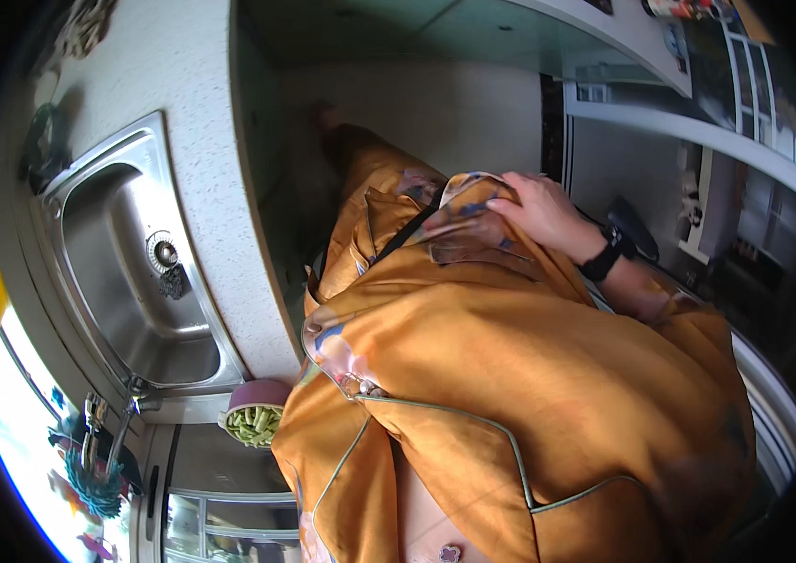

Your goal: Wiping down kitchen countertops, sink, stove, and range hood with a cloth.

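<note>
My right hand [546, 211], with a black band on its wrist, grips a fold of the orange patterned garment [510, 338] near its lower front. Its thumb lies on top of the cloth; the other fingers are partly hidden. A black strap [408, 229] runs across the cloth beside it. My left hand is out of view. Left of me is a stainless steel sink [144, 281] with a drain strainer [162, 251] and a dark clump [173, 281], perhaps a scrubber. A pink bowl [257, 394] of cut green beans [254, 424] stands near the sink's corner.
The speckled countertop [208, 155] borders the sink, with a faucet [134, 401] at its lower end. A teal bristly thing [92, 485] lies by the bright window. Cabinet fronts [405, 32] and a light floor [426, 105] lie ahead; a white-framed doorway is at right.
</note>
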Tool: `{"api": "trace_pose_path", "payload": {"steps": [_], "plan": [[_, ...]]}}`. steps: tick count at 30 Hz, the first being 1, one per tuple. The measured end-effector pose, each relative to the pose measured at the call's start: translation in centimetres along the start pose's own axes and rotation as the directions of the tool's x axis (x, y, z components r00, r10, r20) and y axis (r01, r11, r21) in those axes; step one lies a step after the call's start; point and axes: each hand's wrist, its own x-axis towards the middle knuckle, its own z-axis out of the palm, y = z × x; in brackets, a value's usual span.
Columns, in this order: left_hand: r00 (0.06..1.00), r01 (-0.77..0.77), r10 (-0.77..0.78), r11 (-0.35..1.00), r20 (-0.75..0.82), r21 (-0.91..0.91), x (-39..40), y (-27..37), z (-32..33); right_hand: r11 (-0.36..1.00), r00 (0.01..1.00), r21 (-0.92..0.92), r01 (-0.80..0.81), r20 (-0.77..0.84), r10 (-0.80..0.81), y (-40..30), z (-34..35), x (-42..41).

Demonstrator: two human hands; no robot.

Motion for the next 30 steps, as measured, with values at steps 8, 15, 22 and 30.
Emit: {"api": "trace_pose_path", "payload": {"steps": [8, 15, 22, 30], "plan": [[0.968, -0.245, 0.229, 0.953, 0.104, 0.178, 5.4, 6.8, -1.9, 0.893, 0.878, 0.219, 0.393, -0.378, -0.294, -1.2, 0.3, -10.1], [0.936, -0.343, 0.292, 0.881, 0.197, 0.327, 4.2, 11.6, -3.0, 0.783, 0.923, 0.585, 0.212, -0.384, 0.037, 2.2, -1.2, -8.2], [0.739, -0.671, 0.359, 0.321, 0.570, 0.668, -2.4, 26.1, -4.4, 0.938, 0.716, 0.011, 0.346, -0.649, -0.256, 5.3, -2.5, -3.2], [0.097, -0.772, 0.740, 0.478, 0.666, -0.419, -15.3, 51.4, 6.6, 0.785, 0.804, 0.255, 0.565, -0.385, -0.453, 5.3, -4.1, -0.2]]}}
